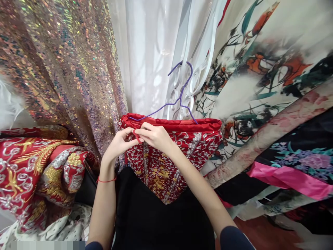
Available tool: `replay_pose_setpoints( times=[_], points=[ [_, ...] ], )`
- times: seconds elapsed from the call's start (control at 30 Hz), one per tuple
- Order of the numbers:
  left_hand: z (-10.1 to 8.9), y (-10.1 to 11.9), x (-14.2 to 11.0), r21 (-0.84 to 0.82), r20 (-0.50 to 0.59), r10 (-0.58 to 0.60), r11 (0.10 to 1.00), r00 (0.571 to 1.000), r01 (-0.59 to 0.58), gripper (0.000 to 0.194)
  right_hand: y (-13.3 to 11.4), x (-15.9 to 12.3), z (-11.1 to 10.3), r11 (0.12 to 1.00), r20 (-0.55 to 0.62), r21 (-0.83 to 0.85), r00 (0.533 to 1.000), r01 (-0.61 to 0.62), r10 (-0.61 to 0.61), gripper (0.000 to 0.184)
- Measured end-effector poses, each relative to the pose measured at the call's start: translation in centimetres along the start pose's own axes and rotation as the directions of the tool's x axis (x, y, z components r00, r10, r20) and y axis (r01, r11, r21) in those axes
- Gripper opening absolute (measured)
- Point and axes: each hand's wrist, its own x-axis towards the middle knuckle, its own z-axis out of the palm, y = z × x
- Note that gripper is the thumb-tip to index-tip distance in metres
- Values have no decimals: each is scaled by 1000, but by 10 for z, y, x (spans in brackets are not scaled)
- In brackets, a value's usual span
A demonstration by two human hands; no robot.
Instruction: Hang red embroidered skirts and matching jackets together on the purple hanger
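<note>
A red embroidered skirt point(161, 170) with silver and gold stitching hangs in front of me, its waistband point(192, 124) gathered in shiny red fabric. The purple wire hanger point(180, 97) has its lower ends inside the waistband and its hook up by a white scrolled frame point(186, 86). At the waistband's left side, my left hand point(122, 140) pinches a thin red cord point(137, 136). My right hand point(153, 137) meets it there, fingers closed on the same cord. Whether the cord is knotted or looped, I cannot tell. A red string circles my left wrist.
Folded red embroidered clothing point(41, 177) lies at the left over dotted white fabric point(75, 222). Behind it hangs a sequin curtain point(70, 62). Flower-printed cloth point(247, 93) and a black garment with a pink band point(291, 180) fill the right. Black fabric point(163, 222) is below the skirt.
</note>
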Motion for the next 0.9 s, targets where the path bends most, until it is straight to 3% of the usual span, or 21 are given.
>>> replay_pose_setpoints(
  times=[0.23, 0.57, 0.73, 0.9],
  points=[
    [8, -5, -4, -53, -104, 24, 998, 994, -30, 28, -6, 5, 0, 990, -25, -141, 999, -30, 27, 33],
    [16, -9, -1, -6, -204, 28, 1000, 979, -30, 15, -12, 3, -1, 977, -31, -158, 989, -146, 143, 32],
    [16, -9, 3, 184, -348, 88, 983, 934, -24, 10, -13, 1, -1, 964, -38, -175, 980, -201, 198, 29],
    [13, -7, 4, 359, -337, 176, 932, 925, -47, 8, -11, -2, -2, 951, -75, -177, 966, -256, 246, 25]
  ],
)
